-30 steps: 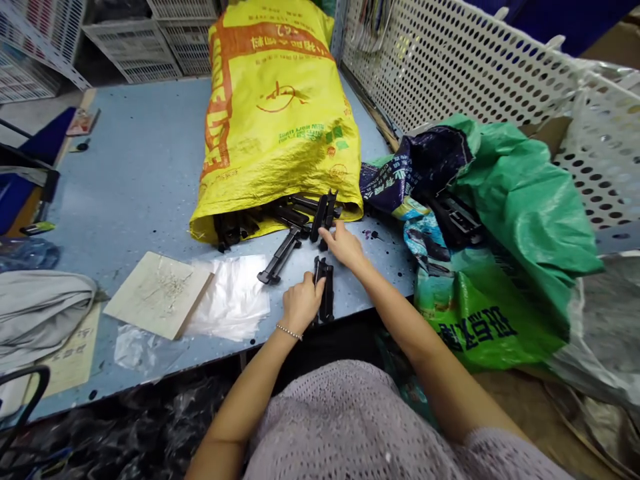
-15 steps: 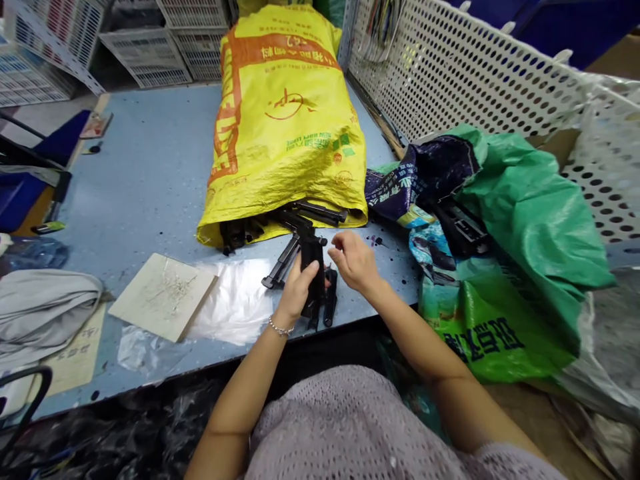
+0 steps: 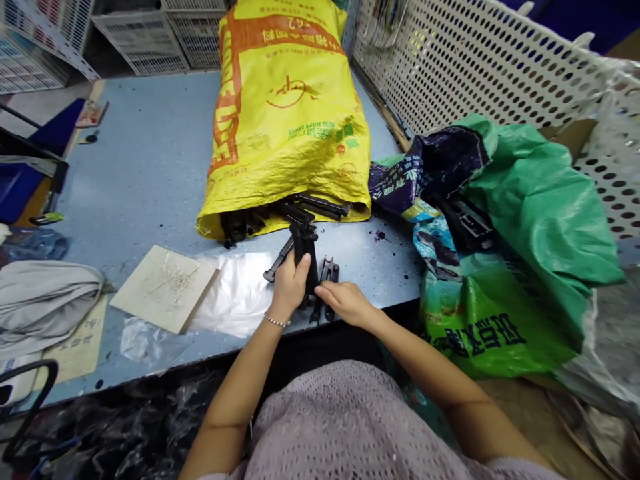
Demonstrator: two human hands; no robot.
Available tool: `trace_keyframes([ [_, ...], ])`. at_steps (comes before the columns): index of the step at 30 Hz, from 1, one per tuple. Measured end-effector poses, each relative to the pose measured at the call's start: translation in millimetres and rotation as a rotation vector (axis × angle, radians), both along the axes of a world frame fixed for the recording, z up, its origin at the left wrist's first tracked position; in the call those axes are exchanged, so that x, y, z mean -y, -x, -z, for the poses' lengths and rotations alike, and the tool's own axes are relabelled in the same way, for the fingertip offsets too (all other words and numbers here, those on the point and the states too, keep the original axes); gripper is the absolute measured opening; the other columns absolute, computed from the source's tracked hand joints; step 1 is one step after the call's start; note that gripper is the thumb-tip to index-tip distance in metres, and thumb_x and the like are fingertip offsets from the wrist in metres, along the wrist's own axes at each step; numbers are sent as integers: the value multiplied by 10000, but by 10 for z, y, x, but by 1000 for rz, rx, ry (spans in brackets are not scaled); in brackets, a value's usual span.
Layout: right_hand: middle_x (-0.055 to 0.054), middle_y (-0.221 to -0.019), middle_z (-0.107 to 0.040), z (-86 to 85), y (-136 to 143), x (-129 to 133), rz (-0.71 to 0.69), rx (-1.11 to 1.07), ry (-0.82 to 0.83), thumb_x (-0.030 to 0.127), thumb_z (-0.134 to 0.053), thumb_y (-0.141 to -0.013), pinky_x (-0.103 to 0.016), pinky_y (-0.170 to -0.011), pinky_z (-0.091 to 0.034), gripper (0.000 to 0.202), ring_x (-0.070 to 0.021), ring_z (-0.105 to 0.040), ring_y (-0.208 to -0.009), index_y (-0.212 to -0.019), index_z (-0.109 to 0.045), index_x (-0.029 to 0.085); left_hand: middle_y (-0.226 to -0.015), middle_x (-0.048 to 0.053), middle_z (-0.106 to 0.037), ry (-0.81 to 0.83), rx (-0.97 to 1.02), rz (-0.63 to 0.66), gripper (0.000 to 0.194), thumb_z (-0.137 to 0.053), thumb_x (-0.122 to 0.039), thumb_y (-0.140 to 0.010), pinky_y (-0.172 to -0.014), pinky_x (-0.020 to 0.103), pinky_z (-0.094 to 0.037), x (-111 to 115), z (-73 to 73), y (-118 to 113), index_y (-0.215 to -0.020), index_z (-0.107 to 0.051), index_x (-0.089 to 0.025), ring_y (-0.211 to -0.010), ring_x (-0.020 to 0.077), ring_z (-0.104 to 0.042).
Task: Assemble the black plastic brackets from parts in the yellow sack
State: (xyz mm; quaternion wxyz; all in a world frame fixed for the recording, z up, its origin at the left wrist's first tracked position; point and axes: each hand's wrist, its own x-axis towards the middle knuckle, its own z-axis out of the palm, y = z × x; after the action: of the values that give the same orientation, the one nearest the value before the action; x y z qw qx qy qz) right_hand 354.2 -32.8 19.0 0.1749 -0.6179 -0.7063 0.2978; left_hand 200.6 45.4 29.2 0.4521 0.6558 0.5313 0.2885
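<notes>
My left hand is wrapped round a black plastic part, held upright near the table's front edge. My right hand is closed at that part's lower right side, its fingertips pinched together; whatever is between them is too small to make out. More black parts lie under and beside my hands. Just beyond, a yellow sack lies with its mouth towards me, and several black parts poke out of it.
A pale square board and clear plastic film lie left on the blue table. Grey cloth is further left. At the right are a green sack holding black parts and a white perforated basket.
My right hand has moved down, from beside the upper end of the held part to its lower right side. The view has shifted slightly.
</notes>
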Motion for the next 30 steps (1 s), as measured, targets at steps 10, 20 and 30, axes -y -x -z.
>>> trace_keyframes([
  [10,25,-685,-552,-132,-77,-667,165,-288,-116,472,-382,-987,-245,-654,-394,345,-147,-537,-654,-777,-506,228,-946,162,-689,-250,-795,105,511,-309,-556,-968,-749,400,-467,130,-52,145,-1031,-652,-182,-882,317,-664],
  [20,-40,-841,-610,-86,-64,-694,200,-33,-263,445,-353,-1007,-285,-692,-389,300,-197,-568,-791,-878,-513,226,-1047,121,-607,-284,-572,117,283,-489,-430,-942,-811,390,-495,-233,-179,286,-1066,-530,-180,-988,285,-609],
  [30,-1,-655,-456,-253,129,-700,93,-489,-241,521,-401,-953,-276,-594,-382,374,-155,-446,-612,-727,-425,224,-1331,124,-570,-207,-198,153,574,-525,-291,-908,-991,449,-459,213,-492,374,-1441,-319,-231,-1189,289,-575],
])
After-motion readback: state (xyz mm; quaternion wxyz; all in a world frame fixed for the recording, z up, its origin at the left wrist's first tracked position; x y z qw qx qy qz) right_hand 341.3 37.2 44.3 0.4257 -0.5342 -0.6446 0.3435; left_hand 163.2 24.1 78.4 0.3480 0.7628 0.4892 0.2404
